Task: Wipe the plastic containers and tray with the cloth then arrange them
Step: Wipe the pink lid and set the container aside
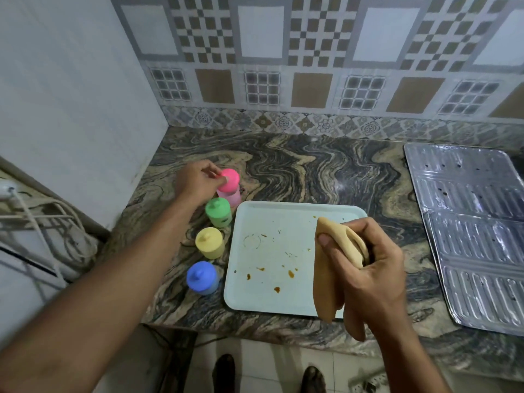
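Pale blue rectangular plastic tray lies on the counter, brown stains unwiped. Left of the tray stand four small lidded plastic containers. Right hand clutches tan cloth above the tray; left hand pinches the pink container's lid. Wiping appears barely begun.

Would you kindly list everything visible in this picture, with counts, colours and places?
Containers: four, in a row left of the tray: pink container farthest, green container, yellow container, blue container nearest.
Tray: one, pale blue, brown-stained, on the countertop.
Cloth: one, tan, hanging over the tray's right side.
Countertop: one, swirled grey-beige.
Metal sheet: one, silver, ribbed, far right.
Cables: white, far left.
Left hand: grips the pink container's lid.
Right hand: holds the cloth.
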`<act>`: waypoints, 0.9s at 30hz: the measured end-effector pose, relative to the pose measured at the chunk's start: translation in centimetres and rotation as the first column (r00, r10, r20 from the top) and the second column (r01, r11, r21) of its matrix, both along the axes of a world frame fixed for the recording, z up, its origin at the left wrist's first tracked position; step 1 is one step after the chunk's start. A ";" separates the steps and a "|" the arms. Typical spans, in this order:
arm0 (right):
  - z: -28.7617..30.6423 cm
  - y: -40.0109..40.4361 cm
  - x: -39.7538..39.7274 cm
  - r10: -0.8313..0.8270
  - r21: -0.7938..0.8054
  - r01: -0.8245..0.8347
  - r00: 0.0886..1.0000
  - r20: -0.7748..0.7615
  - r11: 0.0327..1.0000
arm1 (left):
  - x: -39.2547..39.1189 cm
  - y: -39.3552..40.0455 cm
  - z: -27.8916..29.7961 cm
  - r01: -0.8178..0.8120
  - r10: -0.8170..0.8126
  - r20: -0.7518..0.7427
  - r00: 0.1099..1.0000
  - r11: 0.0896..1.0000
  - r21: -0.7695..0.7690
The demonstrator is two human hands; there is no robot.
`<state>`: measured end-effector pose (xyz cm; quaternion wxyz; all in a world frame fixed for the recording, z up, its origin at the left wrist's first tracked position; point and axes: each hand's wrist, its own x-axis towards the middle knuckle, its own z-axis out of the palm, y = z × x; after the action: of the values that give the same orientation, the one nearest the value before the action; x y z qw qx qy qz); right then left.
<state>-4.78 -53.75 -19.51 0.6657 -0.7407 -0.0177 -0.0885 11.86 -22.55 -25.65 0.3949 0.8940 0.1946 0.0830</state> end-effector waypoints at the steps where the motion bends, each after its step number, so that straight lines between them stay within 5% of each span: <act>1: -0.1 0.1 0.0 0.003 -0.004 -0.003 1.000 -0.003 1.000 | 0.7 0.4 -0.5 0.005 -0.004 -0.033 0.999 0.999 0.043; 10: -0.7 0.5 -0.1 -0.011 -0.034 0.010 0.999 -0.038 0.999 | 3.4 1.0 -3.0 0.080 -0.052 -0.195 0.979 0.987 0.139; 27: -1.3 1.1 -0.1 -0.012 -0.034 0.009 0.997 -0.081 0.999 | 4.3 1.6 -5.1 0.138 -0.106 -0.183 0.977 0.975 0.175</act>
<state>-4.86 -52.65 -20.77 0.6529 -0.7549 0.0119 -0.0616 16.14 -20.90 -30.77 0.2955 0.9411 0.1641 -0.0013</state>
